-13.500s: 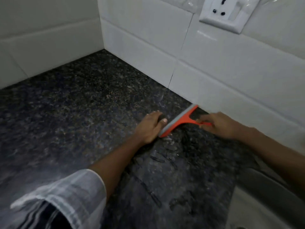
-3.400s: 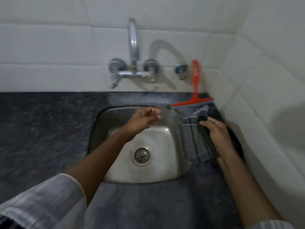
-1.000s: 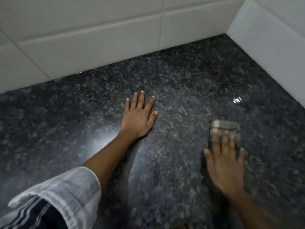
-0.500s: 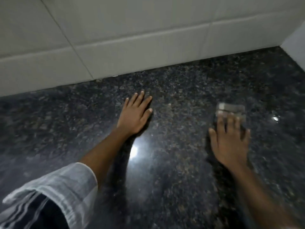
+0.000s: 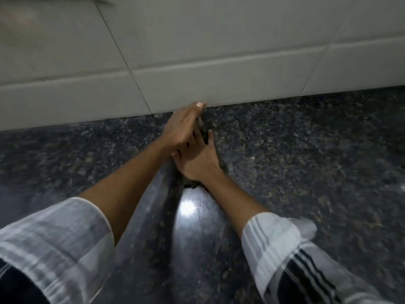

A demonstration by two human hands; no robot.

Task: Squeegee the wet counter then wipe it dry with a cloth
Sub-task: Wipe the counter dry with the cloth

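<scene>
The dark speckled granite counter [image 5: 295, 150] fills the lower view and meets a white tiled wall. My right hand [image 5: 198, 162] presses flat on a dark grey cloth [image 5: 224, 166], which is almost wholly hidden beneath it; only small edges show. My left hand [image 5: 183, 126] lies across my right hand's fingers, its fingers stretched out, with the fingertips touching the foot of the wall. It holds nothing that I can see. The squeegee is out of view.
The white tiled wall [image 5: 219, 62] runs along the far edge of the counter, right at my fingertips. A bright light reflection [image 5: 186, 208] shines on the counter between my forearms. Both sleeves are striped white cloth.
My right hand has slid the cloth left and forward to the wall. My left hand has moved from flat on the counter onto my right hand's fingers. The view has shifted left along the wall.
</scene>
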